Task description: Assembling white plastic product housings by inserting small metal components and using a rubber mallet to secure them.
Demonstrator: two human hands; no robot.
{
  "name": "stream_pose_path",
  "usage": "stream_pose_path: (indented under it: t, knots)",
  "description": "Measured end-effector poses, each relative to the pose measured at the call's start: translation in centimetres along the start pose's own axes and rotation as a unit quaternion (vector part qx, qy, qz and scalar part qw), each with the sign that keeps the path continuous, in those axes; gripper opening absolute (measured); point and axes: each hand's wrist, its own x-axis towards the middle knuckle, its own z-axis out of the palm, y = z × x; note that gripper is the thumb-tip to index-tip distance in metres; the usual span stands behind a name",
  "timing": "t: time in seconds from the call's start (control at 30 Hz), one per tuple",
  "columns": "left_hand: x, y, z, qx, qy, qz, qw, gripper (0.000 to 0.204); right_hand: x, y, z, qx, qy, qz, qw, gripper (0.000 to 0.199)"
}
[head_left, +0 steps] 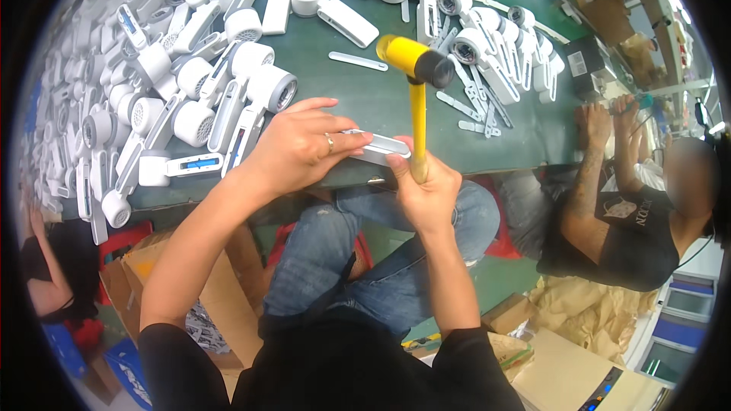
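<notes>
My left hand (304,144), with a ring on one finger, holds a white fan handle (373,154) at the table's near edge. Its fingers press along the grey strip set in the top face; the thumb is hidden. My right hand (430,190) is closed round the shaft of a mallet (403,57) with a yellow and black head, which stands upright above the table. The right thumb and a fingertip also touch the handle's right end. A loose grey strip (358,61) lies beyond my hands, left of the mallet head.
Many white handheld fans (194,122) are heaped at the left. More fans (495,68) and several loose strips (472,99) lie at the right on the green table (335,95). A cardboard box (228,297) stands by my left leg. A co-worker (624,221) sits at the right.
</notes>
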Motion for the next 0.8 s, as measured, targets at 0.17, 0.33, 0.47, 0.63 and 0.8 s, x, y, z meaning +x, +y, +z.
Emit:
stream_pose_path:
  t: [0.17,0.33,0.47,0.63,0.8]
  knots:
    - [-0.8,0.2,0.1,0.07,-0.021,0.057,0.996,0.027,-0.5,-1.4,-1.1,0.202,-0.125,0.288,0.928,0.035]
    - [-0.6,0.4,0.2,0.08,-0.024,0.072,0.994,0.028,-0.4,-1.2,-0.4,0.319,-0.085,0.324,0.887,0.03]
    - [-0.1,0.3,-0.1,0.066,-0.06,0.067,0.994,0.028,-0.2,-1.0,-0.2,0.311,-0.077,0.323,0.891,0.029]
    - [0.6,0.9,0.3,0.096,-0.079,0.087,0.988,0.026,-0.4,-1.5,-1.4,0.296,-0.081,0.319,0.897,0.031]
    - [-0.3,0.4,-0.1,0.107,-0.055,0.103,0.987,0.03,-4.4,-4.2,-6.0,0.259,-0.011,0.262,0.929,0.052]
